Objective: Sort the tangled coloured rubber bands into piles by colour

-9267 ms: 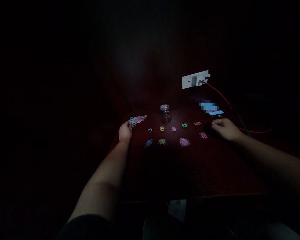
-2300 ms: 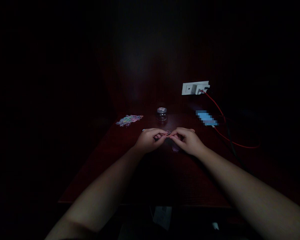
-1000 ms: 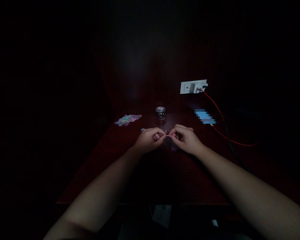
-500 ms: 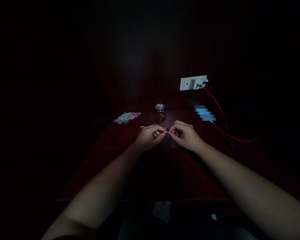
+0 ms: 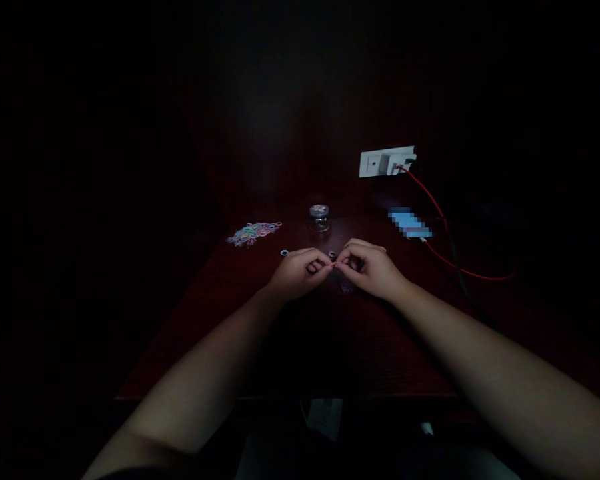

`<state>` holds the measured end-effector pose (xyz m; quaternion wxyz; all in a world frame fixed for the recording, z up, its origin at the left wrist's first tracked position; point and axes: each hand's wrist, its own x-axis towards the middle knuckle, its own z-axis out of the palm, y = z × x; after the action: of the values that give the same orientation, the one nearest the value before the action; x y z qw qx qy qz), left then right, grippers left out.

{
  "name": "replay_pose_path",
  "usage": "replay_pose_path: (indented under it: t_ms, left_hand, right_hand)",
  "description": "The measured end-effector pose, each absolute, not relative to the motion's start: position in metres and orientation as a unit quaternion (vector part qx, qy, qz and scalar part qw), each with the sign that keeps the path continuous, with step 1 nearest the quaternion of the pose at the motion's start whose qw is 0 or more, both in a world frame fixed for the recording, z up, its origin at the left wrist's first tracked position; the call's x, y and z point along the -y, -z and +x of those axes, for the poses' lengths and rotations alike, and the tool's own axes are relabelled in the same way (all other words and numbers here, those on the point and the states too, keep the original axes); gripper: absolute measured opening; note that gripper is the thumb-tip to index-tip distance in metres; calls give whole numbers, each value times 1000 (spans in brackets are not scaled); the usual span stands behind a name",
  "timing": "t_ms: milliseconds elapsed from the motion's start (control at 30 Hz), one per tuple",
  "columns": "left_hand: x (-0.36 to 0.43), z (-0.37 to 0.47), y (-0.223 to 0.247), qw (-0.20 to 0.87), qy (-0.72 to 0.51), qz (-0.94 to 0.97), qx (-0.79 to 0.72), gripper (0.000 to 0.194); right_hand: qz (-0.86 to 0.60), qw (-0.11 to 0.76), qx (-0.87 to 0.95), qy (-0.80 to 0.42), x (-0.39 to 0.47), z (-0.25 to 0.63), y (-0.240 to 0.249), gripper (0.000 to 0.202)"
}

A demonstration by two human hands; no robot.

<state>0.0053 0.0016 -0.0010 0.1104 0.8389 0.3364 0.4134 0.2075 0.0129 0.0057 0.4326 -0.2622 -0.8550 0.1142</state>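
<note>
My left hand (image 5: 300, 272) and my right hand (image 5: 370, 268) meet over the dark red table, each pinching with thumb and forefinger. Between the fingertips is a small orange-pink hair tie (image 5: 333, 264), mostly covered by the fingers. Just behind them lies a pale hair tie (image 5: 332, 255). A light blue hair tie (image 5: 285, 253) rests beside the left knuckles. Several dim purplish strands (image 5: 347, 287) sit under the right hand, partly hidden. Farther left is a loose pile of pastel hair ties (image 5: 254, 233).
A small clear lidded jar (image 5: 319, 219) stands behind my hands. To the right lies a phone with a blurred blue screen (image 5: 409, 223), its red cable (image 5: 475, 275) running to a charger in the wall socket (image 5: 375, 163). The table's front edge (image 5: 330, 399) crosses below my forearms.
The hair tie between my fingertips shows less than before, and the fingertips are slightly closer together. The whole view has shifted a little; the other things stay put.
</note>
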Motion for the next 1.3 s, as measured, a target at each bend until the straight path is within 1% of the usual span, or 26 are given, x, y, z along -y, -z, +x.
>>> replay_pose_path:
  t_ms: [467, 633, 833, 1300]
  left_hand:
    - [1, 5, -1, 100, -406, 845, -333, 9]
    - [0, 5, 1, 99, -406, 845, -333, 12]
    - [1, 6, 2, 117, -417, 838, -330, 18]
    - [3, 7, 2, 156, -415, 837, -319, 19]
  right_hand:
    - [-267, 432, 853, -120, -13, 207, -6, 9]
    - [-269, 436, 850, -123, -13, 207, -6, 11]
    - [-280, 433, 849, -116, -12, 207, -5, 11]
    - [-293, 427, 849, -106, -13, 208, -5, 15]
